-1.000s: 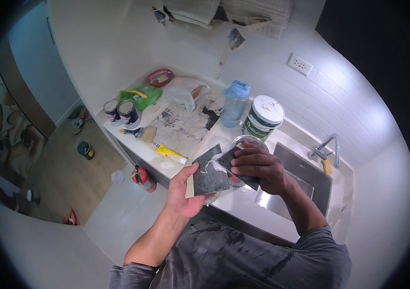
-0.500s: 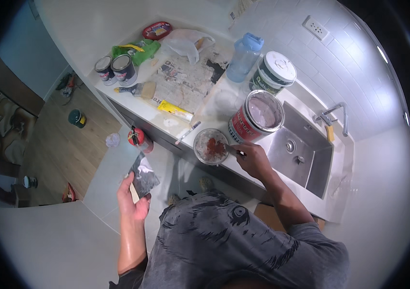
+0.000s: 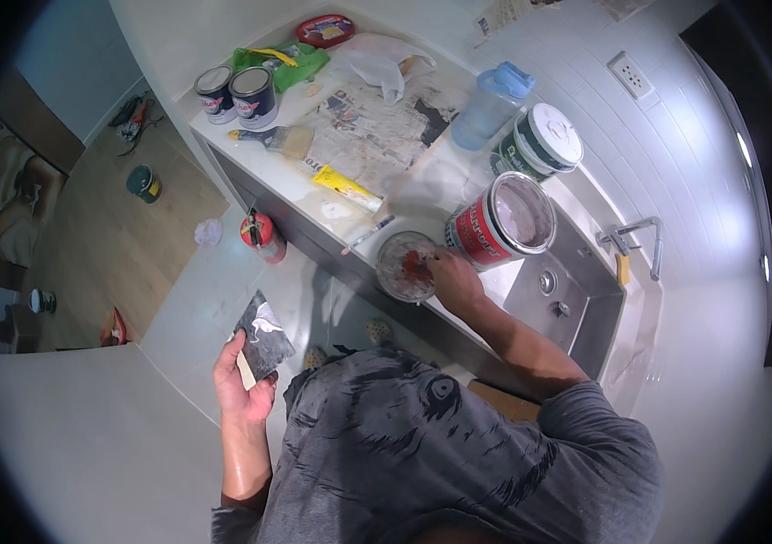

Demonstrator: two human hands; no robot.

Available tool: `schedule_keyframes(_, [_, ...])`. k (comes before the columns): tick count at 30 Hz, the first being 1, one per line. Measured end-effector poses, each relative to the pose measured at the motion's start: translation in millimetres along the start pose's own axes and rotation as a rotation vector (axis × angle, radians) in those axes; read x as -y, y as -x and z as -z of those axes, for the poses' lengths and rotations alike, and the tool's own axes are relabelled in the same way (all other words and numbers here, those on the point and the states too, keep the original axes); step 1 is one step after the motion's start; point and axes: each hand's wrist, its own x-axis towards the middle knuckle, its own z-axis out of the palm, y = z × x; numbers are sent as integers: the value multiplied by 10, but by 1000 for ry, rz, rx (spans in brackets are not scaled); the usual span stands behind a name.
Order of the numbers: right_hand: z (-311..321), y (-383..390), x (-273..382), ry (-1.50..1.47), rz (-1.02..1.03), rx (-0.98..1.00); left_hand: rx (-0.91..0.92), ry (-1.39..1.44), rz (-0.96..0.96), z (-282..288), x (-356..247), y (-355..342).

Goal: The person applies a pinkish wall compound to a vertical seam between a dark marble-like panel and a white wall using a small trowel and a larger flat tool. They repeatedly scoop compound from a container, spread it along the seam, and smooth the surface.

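My left hand (image 3: 245, 394) is closed around a broad scraper (image 3: 266, 349) with a dark flat blade; a smear of white paste (image 3: 265, 319) lies on it. It is held over the floor, in front of the counter. At the counter's front edge stands a round bowl (image 3: 393, 286) coated with pale paste, with a reddish-brown patch (image 3: 414, 265) inside. My right hand (image 3: 458, 283) reaches over the bowl's right rim, its fingers closed on a putty knife that the hand now mostly hides. Just behind that hand, a red tin (image 3: 471, 234) of pale paste stands open.
A steel sink (image 3: 524, 308) with a tap (image 3: 649, 238) lies to the right. On the counter are a brush (image 3: 293, 142), a yellow tube (image 3: 348, 189), a pencil-like stick (image 3: 369, 233), two dark tins (image 3: 253, 98), newspaper (image 3: 377, 127), a blue jug (image 3: 492, 107) and a green-and-white bucket (image 3: 520, 145).
My right hand has moved left and slightly up, further over the bowl, and the tool in it shows less. The left hand still holds the scraper. The whole view has shifted.
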Motion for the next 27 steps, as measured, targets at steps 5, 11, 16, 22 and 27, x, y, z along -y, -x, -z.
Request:
schedule_keyframes(5, [-49,-32,4,30,4,28,-51,39,-12,117,17,24])
schedule_keyframes(11, [-187,-61,2,56,45,-29,7,75,5,121,-30,26])
schedule_keyframes(16, [-161,-96,58,79,14,53,58,51,6,88,-50,51])
schedule_keyframes(22, [745,81,256,-293,118,-55,102,-135,25,-111,-12,145])
schedule_keyframes(27, [1520,349,792,-574,177,-58,136,-301,54,-323,209,162])
